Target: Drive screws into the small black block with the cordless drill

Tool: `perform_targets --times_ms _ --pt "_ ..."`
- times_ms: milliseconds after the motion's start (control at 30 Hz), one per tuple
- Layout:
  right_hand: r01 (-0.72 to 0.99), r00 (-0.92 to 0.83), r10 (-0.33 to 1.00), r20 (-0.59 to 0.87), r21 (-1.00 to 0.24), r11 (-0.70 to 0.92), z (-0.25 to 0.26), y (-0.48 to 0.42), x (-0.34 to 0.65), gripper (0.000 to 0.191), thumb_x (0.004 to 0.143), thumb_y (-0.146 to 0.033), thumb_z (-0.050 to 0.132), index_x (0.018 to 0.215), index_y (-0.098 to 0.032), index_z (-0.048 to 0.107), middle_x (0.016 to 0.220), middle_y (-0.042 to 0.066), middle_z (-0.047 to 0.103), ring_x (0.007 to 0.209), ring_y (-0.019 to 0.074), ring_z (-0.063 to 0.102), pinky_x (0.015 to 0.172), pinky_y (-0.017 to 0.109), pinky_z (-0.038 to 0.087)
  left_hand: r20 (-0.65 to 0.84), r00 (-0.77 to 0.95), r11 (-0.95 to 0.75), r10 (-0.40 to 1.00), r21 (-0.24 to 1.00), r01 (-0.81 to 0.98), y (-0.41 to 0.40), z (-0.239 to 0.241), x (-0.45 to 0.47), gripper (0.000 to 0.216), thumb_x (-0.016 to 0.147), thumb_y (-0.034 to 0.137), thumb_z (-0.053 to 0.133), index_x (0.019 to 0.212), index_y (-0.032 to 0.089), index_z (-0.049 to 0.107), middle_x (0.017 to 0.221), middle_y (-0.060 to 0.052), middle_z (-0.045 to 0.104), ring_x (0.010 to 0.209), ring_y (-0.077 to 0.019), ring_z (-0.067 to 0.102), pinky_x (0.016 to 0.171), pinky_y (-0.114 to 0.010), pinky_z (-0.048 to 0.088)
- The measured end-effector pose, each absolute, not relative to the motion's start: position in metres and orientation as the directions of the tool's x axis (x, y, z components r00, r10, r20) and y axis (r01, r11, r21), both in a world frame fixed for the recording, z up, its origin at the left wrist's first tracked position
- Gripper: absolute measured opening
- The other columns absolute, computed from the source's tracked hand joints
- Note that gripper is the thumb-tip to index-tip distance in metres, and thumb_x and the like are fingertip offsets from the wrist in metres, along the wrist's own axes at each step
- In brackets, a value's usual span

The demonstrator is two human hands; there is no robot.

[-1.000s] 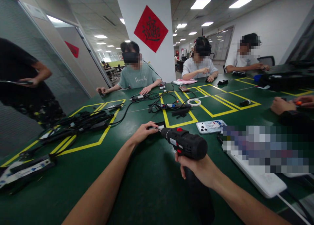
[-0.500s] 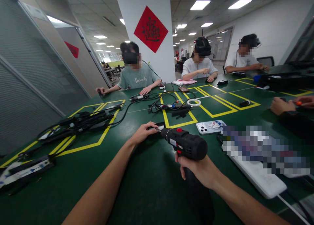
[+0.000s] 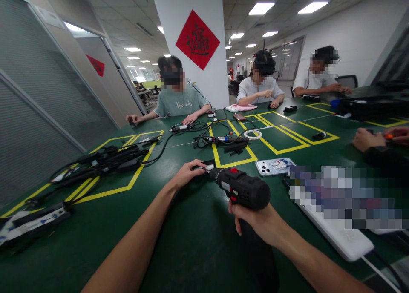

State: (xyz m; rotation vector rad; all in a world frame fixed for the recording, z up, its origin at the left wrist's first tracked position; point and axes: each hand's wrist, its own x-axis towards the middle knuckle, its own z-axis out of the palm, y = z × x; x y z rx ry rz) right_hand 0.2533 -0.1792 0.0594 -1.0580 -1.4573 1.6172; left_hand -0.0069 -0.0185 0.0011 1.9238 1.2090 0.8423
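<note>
My right hand (image 3: pixel 252 218) is wrapped round the handle of a black cordless drill (image 3: pixel 244 188) with red switches. The drill lies level and points left, its bit meeting a small black piece with a pale part (image 3: pixel 209 164) on the green table (image 3: pixel 194 250). My left hand (image 3: pixel 189 173) holds that small piece at its left side, thumb and fingers closed close to the drill's tip. What exactly the piece is, and the exact spot where the bit touches, cannot be made out.
A phone (image 3: pixel 274 166) and a white power bank-like block (image 3: pixel 343 233) lie right of the drill. Black cables (image 3: pixel 108 161) heap at the left; more tools and a white ring (image 3: pixel 252 134) lie ahead. Co-workers sit opposite; another person's hands (image 3: pixel 367 139) are at the right.
Almost nothing differs. Both my hands, the drill and the small black piece hold the same place; the view has shifted very slightly.
</note>
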Motion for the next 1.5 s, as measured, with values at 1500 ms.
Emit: perform_targets --times_ms 1500 --pt "0.029 -0.451 0.851 -0.268 -0.958 -0.286 0.065 -0.182 0.259 0.015 0.069 -0.023 0.052 0.08 -0.015 0.058 0.051 -0.002 0.054 0.047 0.0108 0.051 0.052 0.024 0.038 0.174 0.354 -0.328 0.919 0.835 0.442 -0.015 -0.004 -0.01 0.032 0.067 0.042 0.065 0.09 0.02 0.066 0.116 -0.006 0.056 0.109 -0.0235 0.05 0.1 -0.037 0.032"
